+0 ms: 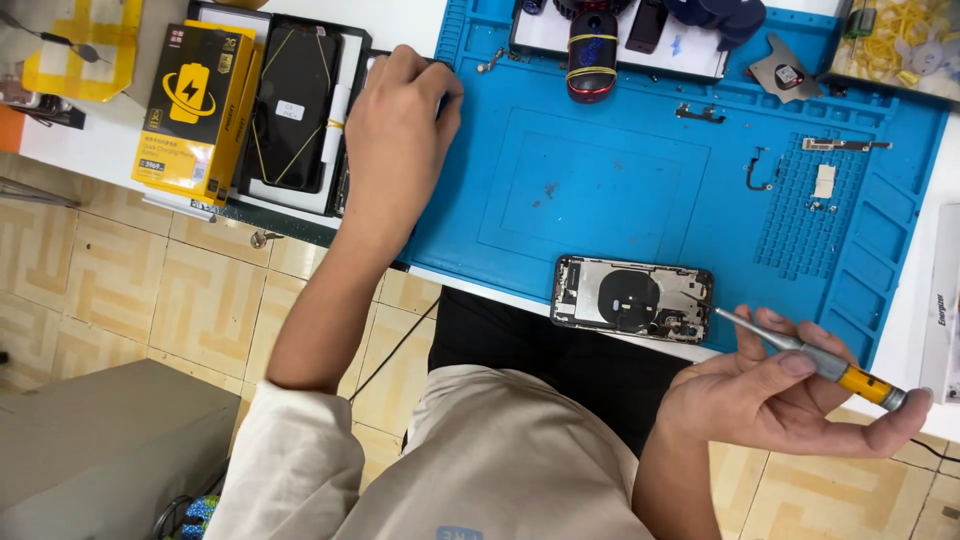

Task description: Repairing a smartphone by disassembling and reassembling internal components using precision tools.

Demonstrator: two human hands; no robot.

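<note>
My right hand (790,395) fingers grip a screwdriver (810,358) beside the opened phone (632,297); my left hand (395,150) rests curled at the blue mat (600,190) edge, grip unclear.

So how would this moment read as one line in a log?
left hand: reaching at mat edge by black box | right hand: holds screwdriver, tip at opened phone | phone: on mat's near edge

The right hand (790,395) holds a slim screwdriver (810,358) with a silver shaft and orange band, its tip just at the right end of an opened phone housing (632,298) lying at the near edge of a blue repair mat (600,190). The left hand (398,130) reaches far left, resting at the mat's edge beside an open box holding a black screen part (293,105). A yellow battery box (195,105) lies just left of that.
</note>
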